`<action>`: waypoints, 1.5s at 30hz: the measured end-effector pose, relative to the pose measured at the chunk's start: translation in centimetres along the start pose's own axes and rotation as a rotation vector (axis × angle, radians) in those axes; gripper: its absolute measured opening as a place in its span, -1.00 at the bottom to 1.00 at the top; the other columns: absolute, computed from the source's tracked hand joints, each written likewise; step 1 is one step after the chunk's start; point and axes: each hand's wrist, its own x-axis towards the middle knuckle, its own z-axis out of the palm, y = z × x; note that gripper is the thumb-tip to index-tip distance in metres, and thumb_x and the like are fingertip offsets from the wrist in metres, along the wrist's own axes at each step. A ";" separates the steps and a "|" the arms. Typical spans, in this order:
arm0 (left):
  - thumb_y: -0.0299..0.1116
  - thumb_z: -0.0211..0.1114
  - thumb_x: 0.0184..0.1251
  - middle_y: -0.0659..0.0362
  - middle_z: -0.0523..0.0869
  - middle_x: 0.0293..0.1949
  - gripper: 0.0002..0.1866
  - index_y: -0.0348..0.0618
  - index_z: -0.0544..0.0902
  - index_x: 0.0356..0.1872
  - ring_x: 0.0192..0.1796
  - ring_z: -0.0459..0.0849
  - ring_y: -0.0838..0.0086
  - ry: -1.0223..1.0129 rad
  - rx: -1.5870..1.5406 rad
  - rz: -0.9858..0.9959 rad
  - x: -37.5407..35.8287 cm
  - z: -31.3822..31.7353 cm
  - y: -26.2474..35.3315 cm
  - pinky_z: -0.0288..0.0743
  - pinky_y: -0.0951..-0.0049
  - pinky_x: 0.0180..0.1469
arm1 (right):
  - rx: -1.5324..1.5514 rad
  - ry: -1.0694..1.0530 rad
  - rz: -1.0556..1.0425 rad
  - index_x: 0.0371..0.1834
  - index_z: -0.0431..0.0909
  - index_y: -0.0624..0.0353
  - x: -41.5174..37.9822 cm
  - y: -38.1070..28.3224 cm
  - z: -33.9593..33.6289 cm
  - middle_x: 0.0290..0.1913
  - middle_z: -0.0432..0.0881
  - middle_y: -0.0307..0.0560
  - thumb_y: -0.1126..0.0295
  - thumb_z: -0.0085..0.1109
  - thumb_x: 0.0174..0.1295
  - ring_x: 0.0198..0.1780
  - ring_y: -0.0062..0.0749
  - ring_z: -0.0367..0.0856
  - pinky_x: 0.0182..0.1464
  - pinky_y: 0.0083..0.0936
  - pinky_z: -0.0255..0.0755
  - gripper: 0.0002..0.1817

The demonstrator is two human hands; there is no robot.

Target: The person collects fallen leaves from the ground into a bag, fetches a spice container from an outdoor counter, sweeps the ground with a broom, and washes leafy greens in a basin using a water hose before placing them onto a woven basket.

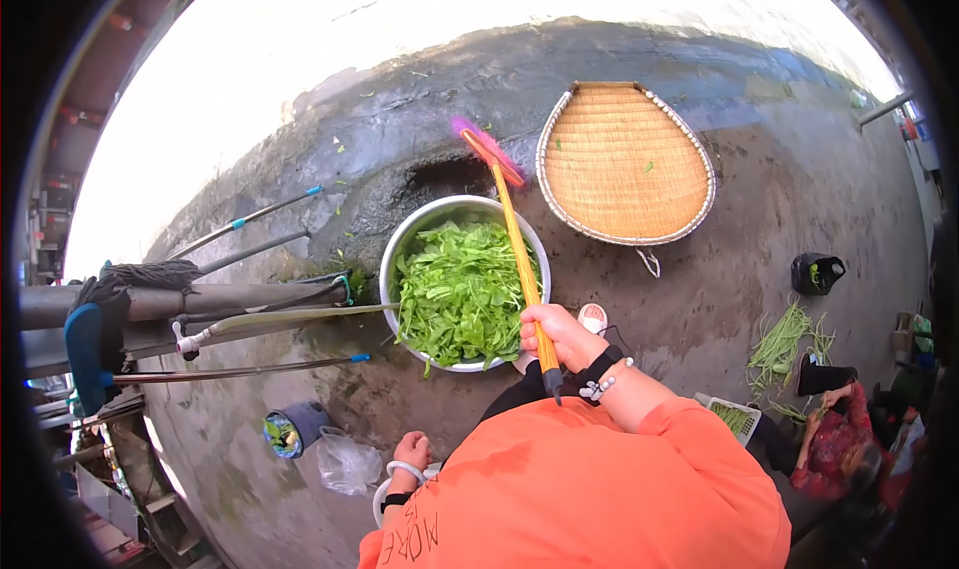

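Note:
My right hand [559, 335] is wrapped round the yellow handle of a broom [518, 234] with pink bristles. The broom slants up and away, and its handle passes over the right side of a large metal basin [389, 287]. Loose green leafy vegetables [455, 294] fill the basin. Down at my left side, my left hand [412, 451] is curled closed, with nothing visible in it. A white bangle and a dark band circle that wrist. Beyond the basin, the broom head lies close to a dark wet hollow in the ground.
A woven winnowing basket [627, 164] rests at the upper right. A hose [300, 315] reaches the basin from a pipe [150, 306]; mops hang there. A bucket [303, 429] and plastic bag [349, 464] stand left. Another person [834, 439] sits right, near long green stalks [781, 346].

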 end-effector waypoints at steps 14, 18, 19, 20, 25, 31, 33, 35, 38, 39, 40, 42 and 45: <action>-0.37 0.02 0.12 0.16 0.50 -0.63 -0.78 -0.21 0.47 -0.21 -0.68 0.46 0.47 -0.085 0.277 0.065 2.1 -1.3 6.0 0.39 0.47 -0.63 | 0.058 -0.020 -0.045 -0.48 0.36 0.23 -6.9 2.7 -9.3 -0.75 0.32 -0.24 0.39 -0.04 0.11 -0.79 -0.55 0.27 -0.76 -0.60 0.14 -0.87; -0.38 0.01 0.13 0.16 0.48 -0.65 -0.79 -0.19 0.46 -0.21 -0.72 0.41 0.47 -0.124 0.231 0.052 4.6 -0.5 6.8 0.36 0.46 -0.68 | 0.018 0.163 0.023 -0.53 0.34 0.22 -13.4 7.2 -15.4 -0.76 0.33 -0.21 0.46 0.02 0.04 -0.82 -0.54 0.26 -0.75 -0.61 0.15 -0.90; -0.38 0.01 0.14 0.16 0.47 -0.65 -0.79 -0.18 0.47 -0.20 -0.72 0.42 0.46 -0.117 0.222 0.056 4.5 0.2 7.5 0.35 0.45 -0.69 | 0.014 0.216 0.031 -0.53 0.33 0.21 -15.2 9.0 -16.9 -0.75 0.34 -0.21 0.48 0.03 0.03 -0.81 -0.54 0.27 -0.75 -0.61 0.16 -0.90; -0.38 0.01 0.14 0.16 0.47 -0.65 -0.79 -0.18 0.47 -0.20 -0.72 0.42 0.46 -0.124 0.238 0.065 4.1 1.0 8.8 0.35 0.45 -0.69 | 0.008 0.269 0.042 -0.54 0.32 0.21 -16.9 10.8 -18.3 -0.75 0.35 -0.20 0.50 0.04 0.01 -0.81 -0.55 0.27 -0.75 -0.61 0.16 -0.90; -0.34 0.04 0.16 0.18 0.49 -0.65 -0.79 -0.16 0.47 -0.20 -0.72 0.43 0.46 -0.193 0.527 0.066 2.1 6.7 13.6 0.34 0.46 -0.69 | -0.198 0.456 0.096 -0.48 0.35 0.25 -25.8 16.3 -22.7 -0.71 0.37 -0.20 0.51 0.03 -0.03 -0.75 -0.54 0.36 -0.72 -0.57 0.27 -0.92; -0.29 0.05 0.16 0.18 0.50 -0.66 -0.75 -0.19 0.48 -0.19 -0.71 0.46 0.46 -0.382 0.815 0.382 3.2 15.8 16.3 0.34 0.50 -0.67 | -0.158 0.732 0.081 -0.30 0.41 0.28 -32.9 21.9 -31.4 -0.65 0.42 -0.17 0.41 0.02 0.05 -0.72 -0.53 0.39 -0.71 -0.56 0.32 -0.81; -0.29 0.05 0.15 0.17 0.53 -0.64 -0.74 -0.21 0.49 -0.19 -0.69 0.48 0.49 -0.372 0.695 0.252 0.0 20.6 19.7 0.34 0.52 -0.66 | -0.056 0.784 0.203 -0.29 0.44 0.25 -35.9 22.1 -34.2 -0.63 0.44 -0.19 0.29 -0.02 0.15 -0.66 -0.54 0.43 -0.70 -0.57 0.31 -0.77; -0.28 0.03 0.15 0.16 0.53 -0.64 -0.73 -0.23 0.50 -0.20 -0.65 0.51 0.47 -0.359 0.676 0.299 -4.0 25.0 23.3 0.37 0.50 -0.63 | -0.115 0.884 0.196 -0.24 0.46 0.25 -36.9 26.0 -36.2 -0.60 0.47 -0.14 0.25 -0.04 0.13 -0.58 -0.46 0.48 -0.59 -0.49 0.36 -0.72; -0.30 0.02 0.15 0.15 0.54 -0.62 -0.72 -0.26 0.49 -0.20 -0.64 0.51 0.47 -0.413 0.555 0.338 -4.8 29.6 23.5 0.38 0.49 -0.61 | -0.352 1.004 0.199 -0.32 0.50 0.27 -38.0 27.2 -37.6 -0.52 0.55 -0.01 0.16 -0.08 0.11 -0.47 -0.29 0.56 -0.39 -0.32 0.41 -0.64; -0.31 0.02 0.15 0.16 0.54 -0.60 -0.73 -0.25 0.50 -0.20 -0.62 0.51 0.49 -0.433 0.572 0.347 -4.5 30.7 23.2 0.36 0.51 -0.61 | -0.348 1.010 0.205 -0.35 0.49 0.28 -36.7 26.8 -38.8 -0.50 0.56 0.01 0.15 -0.08 0.10 -0.43 -0.25 0.57 -0.35 -0.31 0.41 -0.64; -0.32 0.03 0.15 0.17 0.54 -0.60 -0.74 -0.25 0.50 -0.20 -0.61 0.51 0.51 -0.419 0.562 0.341 -7.4 32.2 24.6 0.36 0.53 -0.60 | -0.351 1.012 0.207 -0.38 0.49 0.28 -35.0 26.2 -40.4 -0.48 0.56 0.03 0.14 -0.09 0.10 -0.40 -0.21 0.58 -0.32 -0.30 0.41 -0.63; -0.27 0.09 0.16 0.19 0.56 -0.59 -0.72 -0.20 0.51 -0.16 -0.58 0.52 0.54 -0.456 0.616 0.382 -7.8 33.2 24.4 0.41 0.55 -0.54 | -0.440 1.005 0.095 -0.38 0.49 0.27 -29.5 25.0 -44.8 -0.44 0.58 0.06 0.10 -0.09 0.10 -0.36 -0.18 0.58 -0.31 -0.30 0.41 -0.61; -0.27 0.09 0.15 0.18 0.58 -0.59 -0.71 -0.21 0.52 -0.17 -0.59 0.53 0.52 -0.424 0.774 0.507 -8.1 33.3 25.7 0.43 0.54 -0.51 | -0.036 0.951 0.085 -0.43 0.46 0.25 -24.4 11.3 -47.7 -0.67 0.46 -0.07 0.10 -0.08 0.12 -0.67 -0.31 0.46 -0.59 -0.40 0.34 -0.63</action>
